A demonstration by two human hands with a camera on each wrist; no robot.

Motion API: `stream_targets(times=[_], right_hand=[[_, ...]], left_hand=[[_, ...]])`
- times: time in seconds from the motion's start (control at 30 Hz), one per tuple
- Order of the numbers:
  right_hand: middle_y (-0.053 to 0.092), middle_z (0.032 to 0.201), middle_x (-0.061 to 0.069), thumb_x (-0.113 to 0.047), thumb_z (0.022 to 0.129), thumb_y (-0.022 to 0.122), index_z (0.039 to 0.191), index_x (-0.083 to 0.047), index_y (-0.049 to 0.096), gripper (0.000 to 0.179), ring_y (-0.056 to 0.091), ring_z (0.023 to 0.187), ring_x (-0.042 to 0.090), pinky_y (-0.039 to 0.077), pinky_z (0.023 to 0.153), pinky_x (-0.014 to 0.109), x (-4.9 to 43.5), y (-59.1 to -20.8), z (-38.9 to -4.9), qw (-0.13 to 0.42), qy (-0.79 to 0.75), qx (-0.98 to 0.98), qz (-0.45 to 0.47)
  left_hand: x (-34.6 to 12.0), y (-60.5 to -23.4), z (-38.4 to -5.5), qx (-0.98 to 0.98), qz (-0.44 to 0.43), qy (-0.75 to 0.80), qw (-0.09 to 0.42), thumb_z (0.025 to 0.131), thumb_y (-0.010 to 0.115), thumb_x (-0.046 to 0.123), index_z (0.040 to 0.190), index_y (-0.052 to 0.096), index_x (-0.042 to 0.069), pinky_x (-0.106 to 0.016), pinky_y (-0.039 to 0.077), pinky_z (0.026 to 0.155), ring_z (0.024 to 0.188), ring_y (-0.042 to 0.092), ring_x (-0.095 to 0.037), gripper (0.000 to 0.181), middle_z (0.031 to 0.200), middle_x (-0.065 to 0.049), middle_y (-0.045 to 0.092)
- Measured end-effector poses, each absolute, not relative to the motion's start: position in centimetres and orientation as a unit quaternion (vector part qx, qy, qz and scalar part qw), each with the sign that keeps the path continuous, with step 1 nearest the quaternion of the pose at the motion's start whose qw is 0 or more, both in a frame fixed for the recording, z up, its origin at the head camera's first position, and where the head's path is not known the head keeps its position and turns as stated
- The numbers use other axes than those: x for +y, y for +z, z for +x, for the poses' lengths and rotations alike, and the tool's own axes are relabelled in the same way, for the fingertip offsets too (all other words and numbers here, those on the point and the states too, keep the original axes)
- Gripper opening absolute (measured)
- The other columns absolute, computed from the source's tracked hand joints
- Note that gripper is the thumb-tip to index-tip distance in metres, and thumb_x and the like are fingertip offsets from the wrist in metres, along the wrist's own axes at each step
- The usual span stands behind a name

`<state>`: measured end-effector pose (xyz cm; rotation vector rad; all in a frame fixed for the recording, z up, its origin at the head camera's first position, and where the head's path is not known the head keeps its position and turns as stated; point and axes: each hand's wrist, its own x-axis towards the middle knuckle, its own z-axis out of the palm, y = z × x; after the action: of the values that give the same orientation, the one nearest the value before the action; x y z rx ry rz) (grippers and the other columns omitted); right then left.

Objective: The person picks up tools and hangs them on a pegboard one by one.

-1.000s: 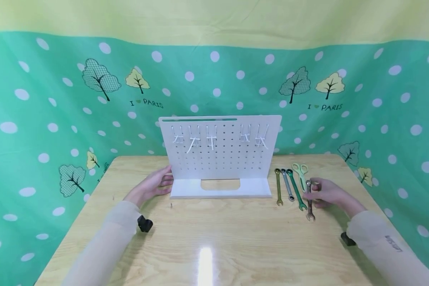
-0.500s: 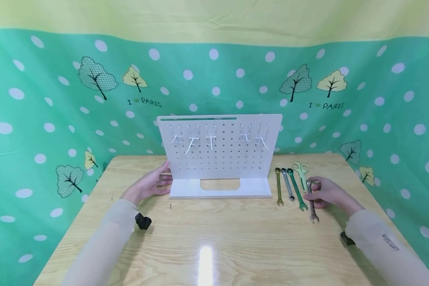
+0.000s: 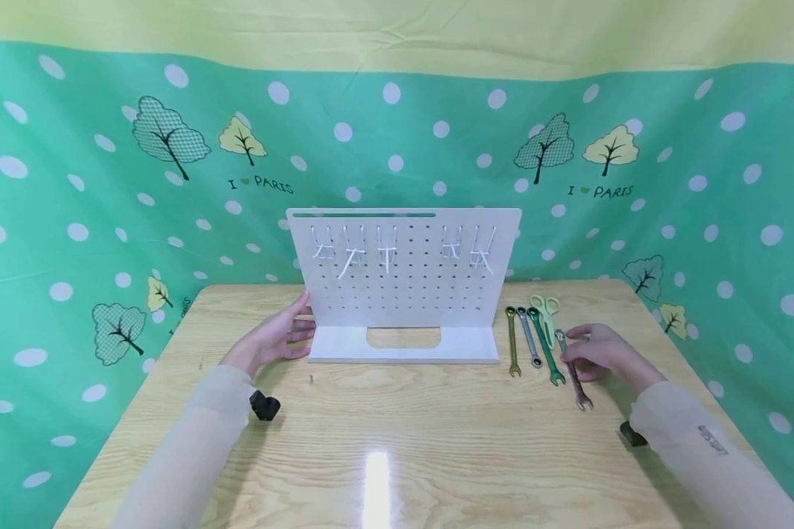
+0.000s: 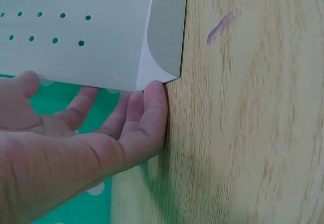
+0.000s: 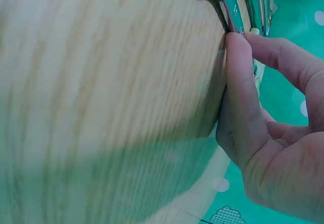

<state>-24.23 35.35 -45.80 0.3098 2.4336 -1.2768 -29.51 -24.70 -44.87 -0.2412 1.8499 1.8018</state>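
A white pegboard stand [image 3: 403,294] with several white wire hooks stands upright at the table's back. My left hand [image 3: 274,338] is at its left side, extended fingers [image 4: 154,100] touching the edge in the left wrist view. To the right, my right hand [image 3: 602,353] pinches a dark metallic combination wrench [image 3: 573,373] between thumb and index finger, near its upper end. The wrench lies slanted, open jaw toward the front. Left of it lie a green wrench [image 3: 547,349], a silver wrench [image 3: 529,338], a gold wrench [image 3: 512,344] and light-green scissors [image 3: 547,316].
The wooden table [image 3: 304,455] runs in front of the stand, with a small mark near its left front corner. A green dotted curtain [image 3: 397,147] hangs close behind and at both sides.
The wrench in my right hand has turned from near upright to a slant, its lower end swinging right. My right fingers have loosened around it. The left hand stays at the stand.
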Motion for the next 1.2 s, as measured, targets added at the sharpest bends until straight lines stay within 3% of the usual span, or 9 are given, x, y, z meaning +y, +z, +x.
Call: stream_targets(times=[0.13,0.33,0.6,1.2], right_hand=[[0.063,0.086,0.007,-0.007,0.087,0.075,0.139,0.013,0.040,0.065,0.062,0.070,0.017,0.062,0.064,0.038,35.43,-45.93,-24.08,0.189,-0.460,0.860,0.118],[0.057,0.080,0.006,-0.006,0.088,0.071,0.135,0.014,0.043,0.058,0.059,0.067,0.016,0.061,0.062,0.035,35.60,-46.15,-23.74,0.196,-0.462,0.857,0.117],[0.061,0.091,0.009,-0.009,0.092,0.072,0.138,0.013,0.042,0.059,0.061,0.076,0.019,0.062,0.066,0.037,36.25,-46.14,-24.11,0.207,-0.472,0.848,0.122],[0.063,0.095,0.008,-0.016,0.099,0.066,0.147,0.011,0.032,0.065,0.063,0.081,0.018,0.062,0.070,0.038,35.96,-45.73,-23.79,0.231,-0.508,0.824,0.097]], left_hand=[[-24.66,-44.96,-29.54,0.686,-0.093,0.670,0.270,0.094,0.041,0.076,0.156,0.024,0.008,-0.047,0.046,0.103,0.134,0.036,-0.035,0.094,0.153,-0.021,0.031],[-24.65,-45.11,-29.28,0.687,-0.086,0.669,0.270,0.094,0.042,0.076,0.158,0.022,0.007,-0.047,0.046,0.103,0.135,0.036,-0.036,0.096,0.154,-0.021,0.030],[-24.40,-45.67,-29.43,0.682,-0.085,0.673,0.274,0.095,0.042,0.075,0.159,0.021,0.008,-0.047,0.046,0.103,0.136,0.035,-0.036,0.095,0.155,-0.022,0.030],[-25.00,-44.86,-29.16,0.689,-0.084,0.666,0.273,0.094,0.043,0.076,0.158,0.022,0.010,-0.047,0.047,0.103,0.136,0.035,-0.036,0.095,0.154,-0.023,0.030]])
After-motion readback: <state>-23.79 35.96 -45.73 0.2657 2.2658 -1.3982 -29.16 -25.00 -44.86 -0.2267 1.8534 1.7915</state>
